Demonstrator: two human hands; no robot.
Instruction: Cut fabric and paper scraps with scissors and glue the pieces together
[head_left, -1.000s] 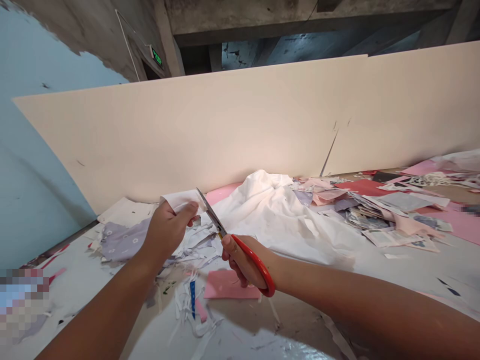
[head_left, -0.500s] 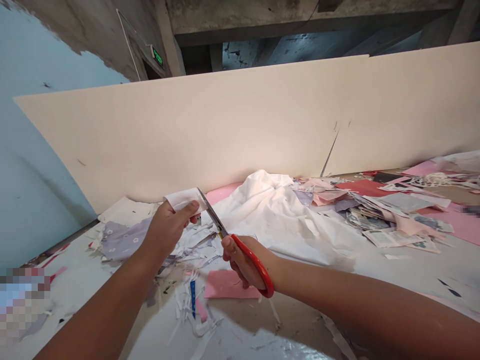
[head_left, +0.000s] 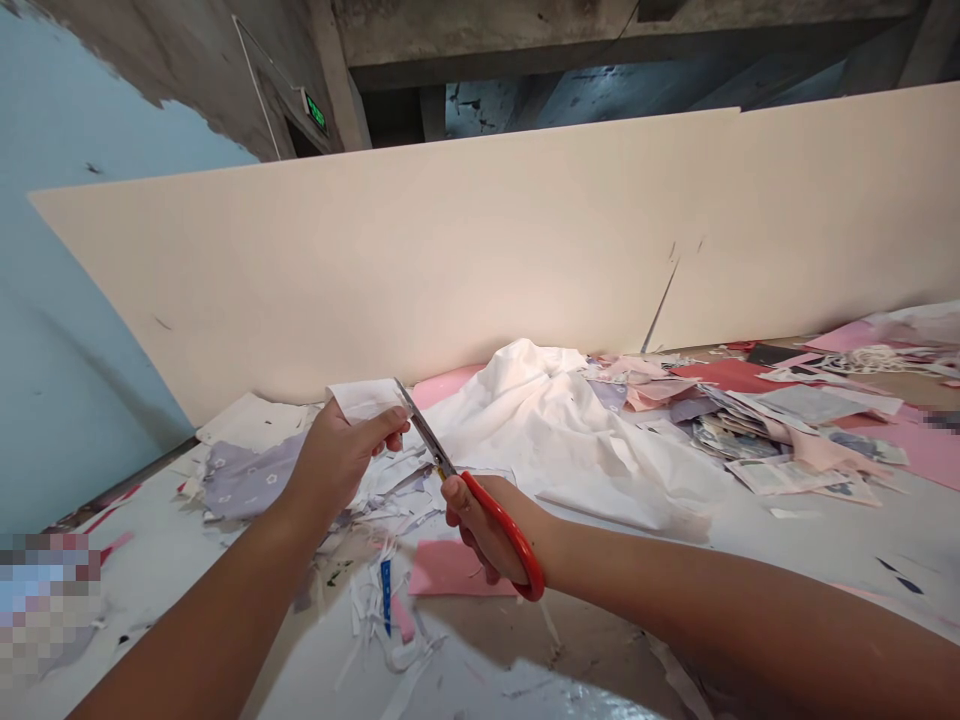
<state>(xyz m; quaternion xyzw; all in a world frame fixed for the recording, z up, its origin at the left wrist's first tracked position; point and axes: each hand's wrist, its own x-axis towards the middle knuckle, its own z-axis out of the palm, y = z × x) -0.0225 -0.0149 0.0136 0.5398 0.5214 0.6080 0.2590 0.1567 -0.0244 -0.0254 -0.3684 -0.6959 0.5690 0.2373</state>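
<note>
My left hand (head_left: 341, 450) pinches a small white fabric piece (head_left: 364, 398) between thumb and fingers, held up above the table. Red-handled scissors (head_left: 517, 535) are gripped in my right hand (head_left: 480, 520), their blades pointing up and to the left. The blades lie along the right edge of the fabric piece, close to my left fingertips, and look nearly closed. Under my hands are thin white scraps (head_left: 397, 505) and a pink fabric rectangle (head_left: 465, 568). Just beyond my right hand spreads a large crumpled white cloth (head_left: 555, 430).
A tall cream board (head_left: 450, 260) stands along the table's back edge. Lavender flowered fabric (head_left: 251, 480) lies to the left. Stacked fabric pieces (head_left: 787, 440) and a red sheet (head_left: 724, 376) are at the right. Trimmed strips with a blue piece (head_left: 386, 595) lie in front.
The scissors and my right hand have shifted very slightly left and down. The white fabric piece has its upper edge lying flatter. Both hands keep their holds.
</note>
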